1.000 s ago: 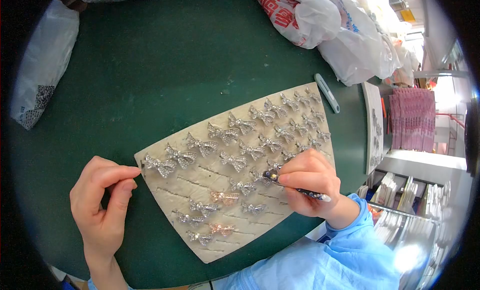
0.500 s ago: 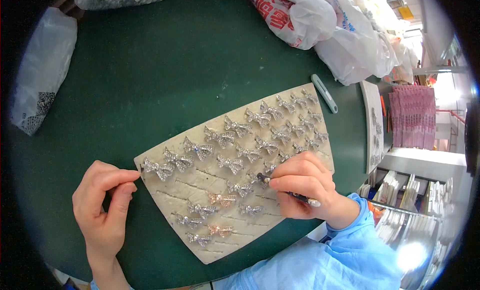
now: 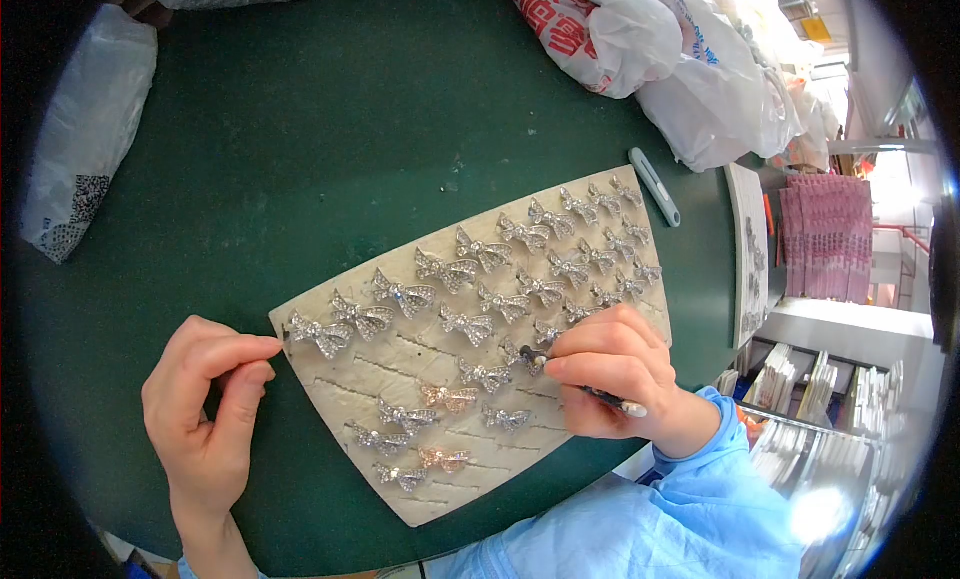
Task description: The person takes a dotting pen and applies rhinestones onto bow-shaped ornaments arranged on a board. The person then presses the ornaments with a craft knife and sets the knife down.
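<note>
A pale, slit foam board (image 3: pixel 388 364) bears rows of silver, crystal-studded bow ornaments (image 3: pixel 403 294). Two of the bows, lower on the board, are rose-gold (image 3: pixel 449 398). My right hand (image 3: pixel 615 374) grips a slim pen-like tool (image 3: pixel 612 399), its dark tip (image 3: pixel 530 356) at a bow in the middle of the board and partly covering it. At the board's left corner, the index fingertip of my left hand (image 3: pixel 208 409) meets the edge beside the first bow. The thumb is apart from that finger, the other fingers are curled, and I see nothing held there.
A pale blue utility knife (image 3: pixel 655 187) lies just past the board's upper right corner. White plastic bags (image 3: pixel 715 104) are heaped at the back right, and a clear bag (image 3: pixel 95 129) lies at far left. Another board (image 3: pixel 747 254) and pink stacks (image 3: pixel 827 234) are at right.
The view has shifted slightly, so the board and bags appear a little further right. Both hands keep nearly the same pose, and the tool tip stays at the same bow.
</note>
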